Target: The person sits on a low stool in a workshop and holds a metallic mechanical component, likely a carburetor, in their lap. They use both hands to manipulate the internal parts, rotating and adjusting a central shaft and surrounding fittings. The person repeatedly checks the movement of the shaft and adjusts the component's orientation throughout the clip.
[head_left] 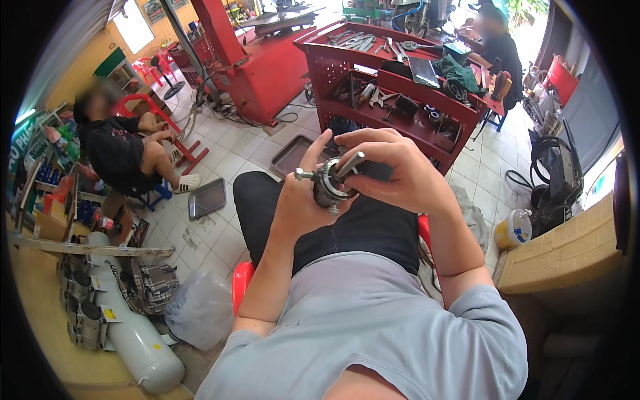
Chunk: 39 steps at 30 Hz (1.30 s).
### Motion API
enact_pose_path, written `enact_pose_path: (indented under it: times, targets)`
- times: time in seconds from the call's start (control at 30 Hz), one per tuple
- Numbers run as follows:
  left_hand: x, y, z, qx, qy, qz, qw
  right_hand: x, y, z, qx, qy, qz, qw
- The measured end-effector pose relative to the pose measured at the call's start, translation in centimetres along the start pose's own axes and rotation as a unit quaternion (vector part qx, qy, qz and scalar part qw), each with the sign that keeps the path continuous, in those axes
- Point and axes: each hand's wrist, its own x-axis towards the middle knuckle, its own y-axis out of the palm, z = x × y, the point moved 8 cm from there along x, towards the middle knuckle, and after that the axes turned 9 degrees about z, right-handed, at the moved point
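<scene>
Above my lap, my left hand (298, 205) is wrapped round a round metal machine part (328, 190) with a ringed top. A bolt (305, 175) sticks out of its left side, and a smaller stud shows at its lower edge. My right hand (399, 167) reaches over from the right, with thumb and fingers closed about a short grey metal rod (352, 164) at the part's top. Whether the rod is fixed to the part or loose, I cannot tell. My fingers hide much of the part's far and right sides.
Ahead stands a red tool trolley (400, 93) with wrenches on top. Metal trays (208, 199) lie on the tiled floor. A seated person (117, 143) is at the left, another (500, 50) at the far right. A white cylinder (137, 333) lies lower left; a bucket (513, 230) stands right.
</scene>
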Motion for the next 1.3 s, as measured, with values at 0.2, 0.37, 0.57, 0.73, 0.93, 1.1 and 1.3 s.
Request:
enact_pose_path:
  times: [0.2,0.37,0.57,0.73,0.93,1.1,1.3]
  targets:
    - [0.0,0.8,0.4,0.079,-0.027,-0.001,0.997,-0.4,-0.2,-0.1,-0.081,0.017,-0.002,0.997]
    - [0.1,0.7,0.3,0.125,-0.03,-0.012,0.992,-0.3,-0.5,-0.1,-0.096,0.002,-0.025,0.995]
    - [1.0,-0.8,-0.8,0.224,-0.002,-0.054,0.973,0.1,-0.5,0.3,-0.108,0.003,-0.081,0.991]
    - [1.5,-2.2,-1.1,0.207,0.014,-0.079,0.975,-0.1,0.0,-0.3,-0.084,0.001,-0.13,0.988]
    - [0.5,-5.7,-0.3,0.097,-0.004,-0.115,0.989,-1.5,-2.1,-2.1,0.29,-0.096,-0.221,0.926]
    - [-1.5,-7.0,0.9,-0.224,-0.069,-0.146,0.961,-0.4,-2.1,-5.3,0.636,-0.155,-0.171,0.736]
    - [-1.1,-5.8,-1.2,-0.41,0.045,-0.064,0.909,0.2,0.1,-4.3,0.699,-0.152,-0.103,0.691]
